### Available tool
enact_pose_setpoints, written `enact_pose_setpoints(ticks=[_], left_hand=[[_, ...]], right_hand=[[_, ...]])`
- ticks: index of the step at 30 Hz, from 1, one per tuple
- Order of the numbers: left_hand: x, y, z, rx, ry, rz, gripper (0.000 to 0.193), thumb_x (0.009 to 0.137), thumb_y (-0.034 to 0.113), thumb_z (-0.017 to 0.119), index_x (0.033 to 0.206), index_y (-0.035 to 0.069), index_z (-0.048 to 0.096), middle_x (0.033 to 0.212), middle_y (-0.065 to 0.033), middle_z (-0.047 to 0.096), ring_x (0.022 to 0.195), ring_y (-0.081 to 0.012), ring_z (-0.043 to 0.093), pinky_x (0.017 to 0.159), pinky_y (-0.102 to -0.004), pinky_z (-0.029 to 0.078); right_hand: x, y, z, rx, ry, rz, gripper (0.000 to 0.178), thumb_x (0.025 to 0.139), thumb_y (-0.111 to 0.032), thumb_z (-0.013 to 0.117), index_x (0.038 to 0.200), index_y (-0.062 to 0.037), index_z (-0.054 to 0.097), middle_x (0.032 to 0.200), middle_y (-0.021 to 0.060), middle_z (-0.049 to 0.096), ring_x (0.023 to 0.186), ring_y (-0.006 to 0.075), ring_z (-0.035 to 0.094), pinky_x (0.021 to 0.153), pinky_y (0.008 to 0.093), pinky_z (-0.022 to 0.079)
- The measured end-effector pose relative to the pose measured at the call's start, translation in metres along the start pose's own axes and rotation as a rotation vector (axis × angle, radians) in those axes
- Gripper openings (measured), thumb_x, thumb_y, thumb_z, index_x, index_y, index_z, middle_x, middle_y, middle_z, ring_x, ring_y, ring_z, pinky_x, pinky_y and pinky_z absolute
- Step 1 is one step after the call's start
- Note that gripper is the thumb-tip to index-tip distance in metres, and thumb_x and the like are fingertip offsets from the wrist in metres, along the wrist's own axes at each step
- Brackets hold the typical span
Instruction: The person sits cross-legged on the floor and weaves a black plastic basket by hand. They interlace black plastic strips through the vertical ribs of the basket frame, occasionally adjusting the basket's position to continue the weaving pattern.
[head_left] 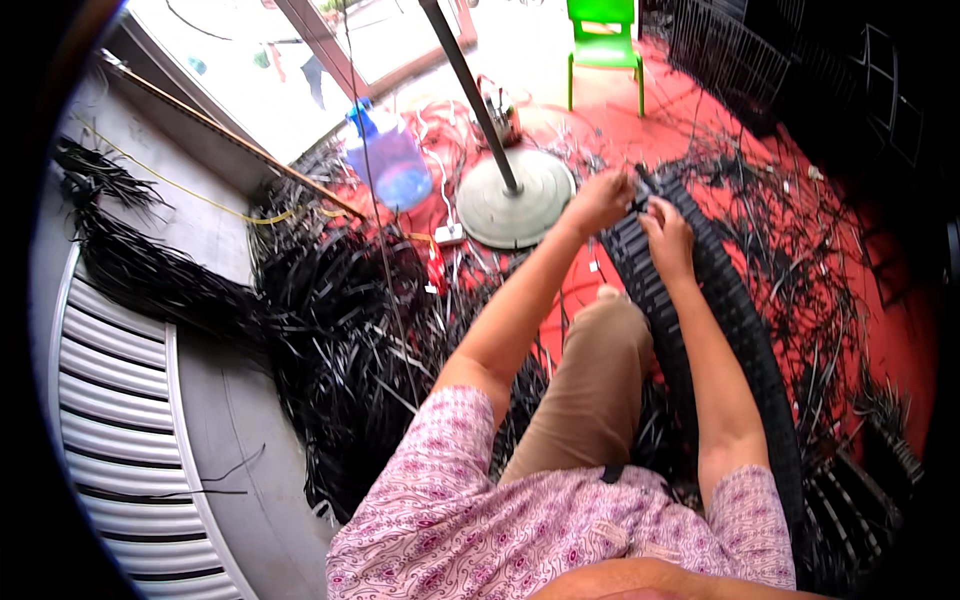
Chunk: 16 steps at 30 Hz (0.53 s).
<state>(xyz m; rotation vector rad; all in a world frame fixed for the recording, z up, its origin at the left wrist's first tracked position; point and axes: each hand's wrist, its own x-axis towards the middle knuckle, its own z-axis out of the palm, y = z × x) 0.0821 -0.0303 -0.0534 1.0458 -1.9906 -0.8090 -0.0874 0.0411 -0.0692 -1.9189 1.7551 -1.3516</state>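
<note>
A long, curved black woven piece (pixel 697 265) with ribbed bands runs from beside my knee up to my hands. At its far end my left hand (pixel 600 205) is closed, fingertips pinched together. My right hand (pixel 668 240) bends over the same end, with thumb and fingers pinched close to the left fingertips. A short, dark black strip (pixel 640 204) shows between the two hands; its ends are hidden by the fingers. My trousered leg lies left of the woven piece.
Loose black strips (pixel 330 290) heap at my left, and more scraps litter the red floor (pixel 690 120). Ahead are a round pole base (pixel 515 200), a blue water jug (pixel 395 165), a power strip (pixel 450 234) and a green chair (pixel 603 45). A slatted metal frame (pixel 120 430) stands at left.
</note>
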Motion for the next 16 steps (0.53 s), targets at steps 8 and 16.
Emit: enact_pose_setpoints(ticks=[8,16], left_hand=[[0.004,-0.064,0.039,-0.064,0.085,-0.052,0.021,0.091,0.021,0.062,0.092,0.001,0.061,0.088,-0.0189,0.063,0.089,-0.0346,0.060,0.080,-0.0411,0.048],[0.021,-0.106,0.082,-0.322,0.143,-0.208,0.023,0.093,0.024,0.063,0.096,0.002,0.064,0.087,-0.0133,0.067,0.082,-0.0237,0.061,0.079,-0.0366,0.049]], right_hand=[[-0.086,-0.048,-0.151,-0.240,0.147,0.008,0.040,0.088,-0.014,0.068,0.125,0.0001,0.059,0.120,0.0192,0.063,0.114,0.0345,0.058,0.100,0.0419,0.045],[-0.267,0.016,-0.322,-1.024,0.339,0.383,0.039,0.097,-0.027,0.062,0.130,-0.0053,0.057,0.124,0.0155,0.063,0.115,0.0320,0.059,0.100,0.0472,0.041]])
